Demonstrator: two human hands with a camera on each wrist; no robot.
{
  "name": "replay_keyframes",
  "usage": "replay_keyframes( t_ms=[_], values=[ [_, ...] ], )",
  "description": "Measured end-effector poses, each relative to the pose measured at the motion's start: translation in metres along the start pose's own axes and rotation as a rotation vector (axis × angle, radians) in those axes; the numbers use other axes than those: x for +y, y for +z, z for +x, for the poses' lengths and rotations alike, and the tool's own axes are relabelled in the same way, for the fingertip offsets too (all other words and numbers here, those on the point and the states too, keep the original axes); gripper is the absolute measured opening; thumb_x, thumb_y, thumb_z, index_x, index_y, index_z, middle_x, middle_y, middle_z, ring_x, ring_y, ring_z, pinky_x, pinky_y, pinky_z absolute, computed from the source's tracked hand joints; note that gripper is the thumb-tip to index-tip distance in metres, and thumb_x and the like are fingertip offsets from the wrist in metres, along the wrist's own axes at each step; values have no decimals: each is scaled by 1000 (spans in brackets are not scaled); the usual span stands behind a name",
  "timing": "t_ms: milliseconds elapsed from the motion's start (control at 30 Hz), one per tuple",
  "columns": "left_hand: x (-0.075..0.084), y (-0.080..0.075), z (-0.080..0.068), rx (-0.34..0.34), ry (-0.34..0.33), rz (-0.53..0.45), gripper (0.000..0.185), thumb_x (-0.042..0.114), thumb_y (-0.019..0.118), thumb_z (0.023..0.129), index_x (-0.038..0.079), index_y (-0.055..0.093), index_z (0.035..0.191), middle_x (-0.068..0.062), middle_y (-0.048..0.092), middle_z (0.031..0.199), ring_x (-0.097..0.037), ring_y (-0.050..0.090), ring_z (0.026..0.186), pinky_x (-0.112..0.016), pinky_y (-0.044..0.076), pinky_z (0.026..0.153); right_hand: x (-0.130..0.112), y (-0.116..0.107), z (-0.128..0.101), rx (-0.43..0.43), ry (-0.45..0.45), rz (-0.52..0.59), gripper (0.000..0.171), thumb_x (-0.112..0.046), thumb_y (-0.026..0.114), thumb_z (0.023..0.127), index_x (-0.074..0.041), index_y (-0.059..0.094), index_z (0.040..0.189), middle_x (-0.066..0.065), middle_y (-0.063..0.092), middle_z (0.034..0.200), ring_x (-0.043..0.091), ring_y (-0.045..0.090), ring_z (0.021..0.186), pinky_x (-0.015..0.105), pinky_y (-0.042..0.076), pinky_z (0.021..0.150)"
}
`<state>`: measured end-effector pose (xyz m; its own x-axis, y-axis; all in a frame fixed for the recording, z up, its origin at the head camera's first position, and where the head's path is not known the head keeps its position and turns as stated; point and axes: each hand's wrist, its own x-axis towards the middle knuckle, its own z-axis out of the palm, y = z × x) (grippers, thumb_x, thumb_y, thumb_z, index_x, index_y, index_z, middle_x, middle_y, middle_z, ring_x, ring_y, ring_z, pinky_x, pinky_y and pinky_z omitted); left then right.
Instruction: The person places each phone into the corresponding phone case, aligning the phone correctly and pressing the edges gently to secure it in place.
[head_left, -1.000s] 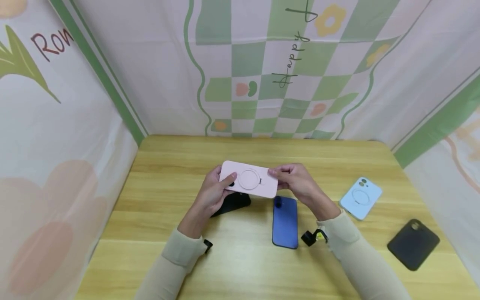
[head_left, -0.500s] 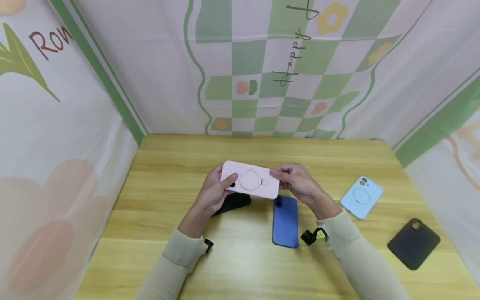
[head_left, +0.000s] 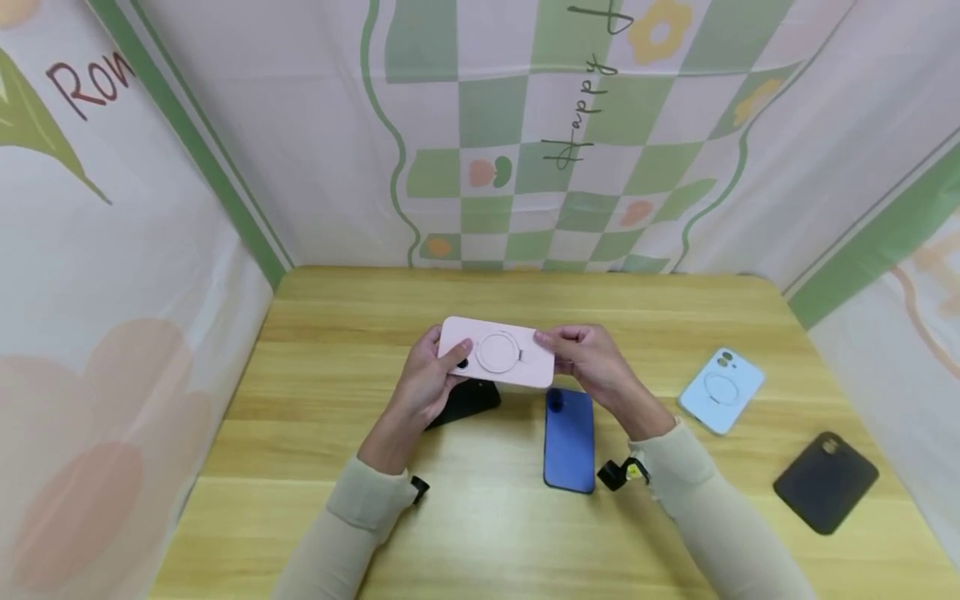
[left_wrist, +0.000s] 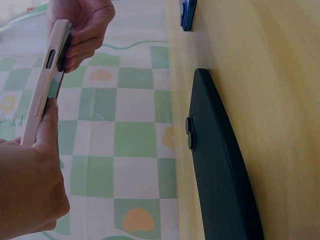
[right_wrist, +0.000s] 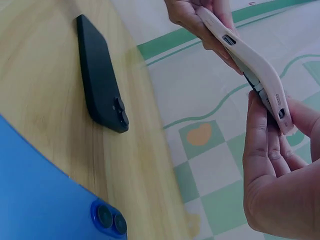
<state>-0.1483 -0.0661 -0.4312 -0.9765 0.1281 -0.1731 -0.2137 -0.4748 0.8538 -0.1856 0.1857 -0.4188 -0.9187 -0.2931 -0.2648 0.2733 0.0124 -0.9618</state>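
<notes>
Both hands hold a pale pink phone case (head_left: 517, 372) level above the table, its ringed back facing up. The left hand (head_left: 420, 383) grips the camera end, thumb on top. At the other end, the right hand (head_left: 596, 367) pinches the case between thumb and fingers. In the right wrist view the pink case (right_wrist: 262, 70) looks bowed, with a dark phone-like edge (right_wrist: 257, 86) along its underside; how far this sits inside is hidden. Below the left hand lies a black phone (head_left: 468, 403), partly covered from the head view. A blue phone (head_left: 568, 442) lies below the right hand.
On the right of the wooden table (head_left: 480, 533) lie a light blue phone case (head_left: 738, 392) with a ring and a black phone case (head_left: 825, 487). Patterned cloth (head_left: 517, 183) hangs at the back and sides.
</notes>
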Motion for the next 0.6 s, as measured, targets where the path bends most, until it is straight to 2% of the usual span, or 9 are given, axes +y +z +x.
replay_keyframes(
  t_ms=[200, 433, 600],
  values=[
    [-1, 1, 1, 25, 7, -7, 36, -6, 49, 108, -11, 44, 143, -31, 53, 146, -29, 66, 119, -41, 61, 97, 1, 1, -3, 8, 21, -8, 18, -16, 71, 104, 2, 72, 106, 6, 78, 100, 17, 75, 85, 29, 65, 73],
    [1, 3, 3, 64, 15, -31, 36, -5, 50, 108, -10, 44, 144, -30, 54, 147, -31, 63, 125, -44, 58, 102, 2, 2, -8, -39, 44, -23, 23, -13, 71, 103, 6, 71, 116, 8, 77, 99, 18, 76, 86, 33, 66, 78],
    [2, 3, 3, 80, 10, -53, 37, -5, 49, 108, -10, 43, 145, -29, 54, 147, -32, 63, 126, -45, 57, 103, 4, 3, -12, -92, 51, 2, 25, -10, 70, 103, 10, 69, 119, 12, 78, 102, 26, 79, 93, 37, 65, 85]
  ],
)
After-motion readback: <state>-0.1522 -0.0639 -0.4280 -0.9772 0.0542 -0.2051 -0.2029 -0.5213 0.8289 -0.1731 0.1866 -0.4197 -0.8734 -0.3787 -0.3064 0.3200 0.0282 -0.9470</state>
